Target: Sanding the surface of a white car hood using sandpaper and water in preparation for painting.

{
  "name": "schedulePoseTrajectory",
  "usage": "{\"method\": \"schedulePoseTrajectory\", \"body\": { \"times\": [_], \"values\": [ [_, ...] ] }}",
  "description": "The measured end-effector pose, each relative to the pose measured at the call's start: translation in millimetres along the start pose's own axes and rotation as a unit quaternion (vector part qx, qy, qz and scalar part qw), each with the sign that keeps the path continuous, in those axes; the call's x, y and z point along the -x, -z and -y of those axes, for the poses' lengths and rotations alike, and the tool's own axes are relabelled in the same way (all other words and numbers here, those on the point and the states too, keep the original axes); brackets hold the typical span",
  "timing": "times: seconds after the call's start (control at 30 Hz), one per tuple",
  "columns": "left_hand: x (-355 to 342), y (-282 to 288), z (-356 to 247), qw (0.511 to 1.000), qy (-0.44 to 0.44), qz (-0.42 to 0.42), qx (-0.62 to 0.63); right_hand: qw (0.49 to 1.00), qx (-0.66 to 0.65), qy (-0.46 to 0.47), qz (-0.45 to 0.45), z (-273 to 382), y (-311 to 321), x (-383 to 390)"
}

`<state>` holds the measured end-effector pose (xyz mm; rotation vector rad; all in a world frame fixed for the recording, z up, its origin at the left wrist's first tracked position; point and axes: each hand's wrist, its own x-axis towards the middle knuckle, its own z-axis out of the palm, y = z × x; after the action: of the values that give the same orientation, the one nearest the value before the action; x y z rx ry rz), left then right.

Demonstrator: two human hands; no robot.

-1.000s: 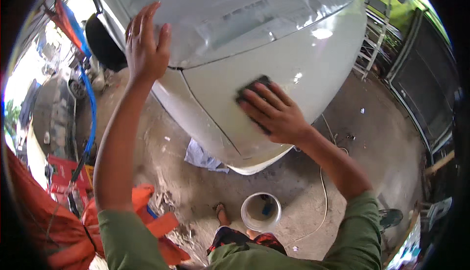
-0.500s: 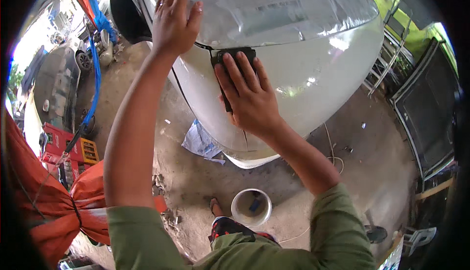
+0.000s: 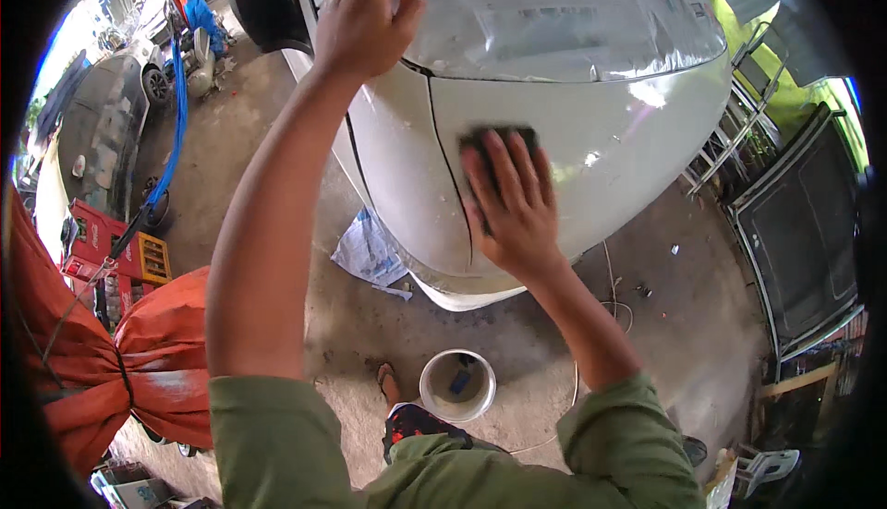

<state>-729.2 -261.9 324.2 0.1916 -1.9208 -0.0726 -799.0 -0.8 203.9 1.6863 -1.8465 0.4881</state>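
Note:
Under my right hand is a dark flat sanding block, slightly blurred, held against the white painted panel of a vehicle. My fingers stretch over its top and the thumb lies along its near side. The block sits just right of a dark panel seam. My left hand rests further up at the left corner of the windshield, which is covered in clear plastic film. Its thumb is apart from the fingers, and no object shows in it; the fingertips reach the picture's upper edge.
A white bucket with a blue object inside stands by my foot. A paper sheet and a thin hose lie on the floor. Left are orange sheeting and red crates; right, a dark framed panel leans upright.
My right hand and the sanding block have moved away from the windshield edge, down the panel toward me. My left hand stays at its corner. The whole view has shifted slightly.

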Motion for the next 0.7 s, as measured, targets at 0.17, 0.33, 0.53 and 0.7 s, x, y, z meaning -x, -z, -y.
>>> {"method": "schedulePoseTrajectory", "body": {
  "times": [0.17, 0.33, 0.53, 0.7],
  "values": [
    [3.5, 1.3, 0.8, 1.000, 0.026, -0.011, -0.008, 1.000, 0.009, -0.008, -0.004, 13.1, -5.2, -22.9],
    [10.6, -0.2, 4.4, 0.999, 0.028, -0.019, 0.029, 1.000, 0.015, -0.024, -0.007, 17.6, -5.6, -17.7],
    [7.5, -1.4, 3.1, 0.999, 0.041, -0.006, 0.013, 1.000, 0.019, -0.014, -0.005, 18.6, -4.5, -23.3],
    [6.5, -2.5, 8.8, 1.000, 0.006, -0.023, 0.008, 0.999, -0.011, -0.052, -0.007, 25.3, -2.4, -21.1]
  ]
}}
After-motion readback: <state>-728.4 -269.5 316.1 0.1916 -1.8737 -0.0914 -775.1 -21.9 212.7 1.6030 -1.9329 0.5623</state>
